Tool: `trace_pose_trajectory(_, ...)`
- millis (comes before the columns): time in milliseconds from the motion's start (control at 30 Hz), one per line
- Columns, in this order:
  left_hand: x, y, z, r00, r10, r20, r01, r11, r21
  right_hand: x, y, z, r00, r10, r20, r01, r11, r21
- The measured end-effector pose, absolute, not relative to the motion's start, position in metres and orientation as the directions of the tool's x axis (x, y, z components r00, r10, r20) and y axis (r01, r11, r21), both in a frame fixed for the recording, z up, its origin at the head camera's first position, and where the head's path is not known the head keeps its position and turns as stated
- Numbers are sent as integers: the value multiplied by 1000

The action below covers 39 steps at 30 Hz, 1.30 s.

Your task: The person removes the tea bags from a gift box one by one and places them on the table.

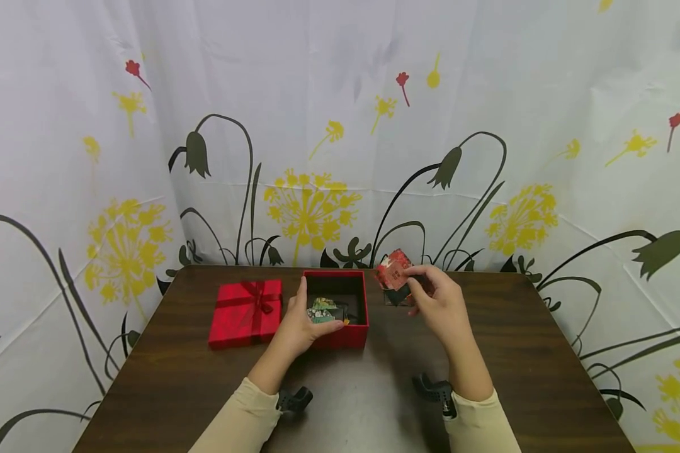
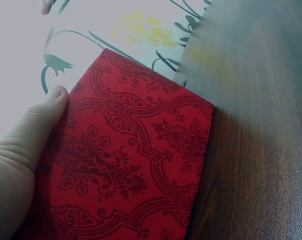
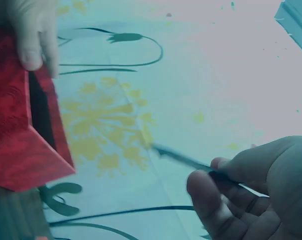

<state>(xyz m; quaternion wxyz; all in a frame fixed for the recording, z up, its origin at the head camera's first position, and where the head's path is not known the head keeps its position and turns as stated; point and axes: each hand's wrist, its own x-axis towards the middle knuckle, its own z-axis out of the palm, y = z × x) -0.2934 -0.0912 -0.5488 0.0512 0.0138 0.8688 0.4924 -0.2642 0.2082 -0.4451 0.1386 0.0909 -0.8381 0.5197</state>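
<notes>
A red gift box (image 1: 342,340) without its lid stands on the table, its dark inside showing. My left hand (image 1: 296,324) holds it at the near left corner, thumb across the near rim. Inside lie several small printed pieces (image 1: 324,311), green and patterned, partly behind the thumb. Right of the box, my right hand (image 1: 439,299) pinches a few thin cards (image 1: 393,270) between thumb and fingertips, a red printed one in front of a dark one. Edge-on, they look like a thin dark strip (image 3: 183,159) in the right wrist view. Red brocade covers the box wall (image 2: 126,145).
The matching red lid (image 1: 246,311) with a ribbon bow lies left of the box. Under everything is a dark wood table (image 1: 521,352). A white curtain (image 1: 328,94) printed with flowers hangs behind its far edge. Black wrist mounts (image 1: 430,388) sit on both forearms.
</notes>
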Motion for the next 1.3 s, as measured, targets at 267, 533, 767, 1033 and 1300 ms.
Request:
trace_pose_trajectory(267, -297, -90, -547, -994, 77, -81, -29, 522, 852, -259, 231, -437, -917, 33, 397, -353, 397, -847)
trace_pose_trajectory(533, -298, -89, -548, -994, 69, -89, -38, 537, 843, -268, 249, -445, -898, 129, 420, -270, 592, -759)
trace_pose_trajectory(767, -297, -90, -548, -994, 65, -92, -43, 535, 844, -282, 266, -463, -923, 236, 304, -143, 524, -840)
trace_pose_trajectory(1033, -297, -90, -548, -994, 65, -92, -45, 524, 851, -307, 282, -509, -932, 328, 154, 42, 520, -853)
trace_pose_trajectory(1300, -295, -90, -549, -993, 67, -93, -45, 512, 858, -315, 290, -540, -966, 224, 128, 71, 707, -703)
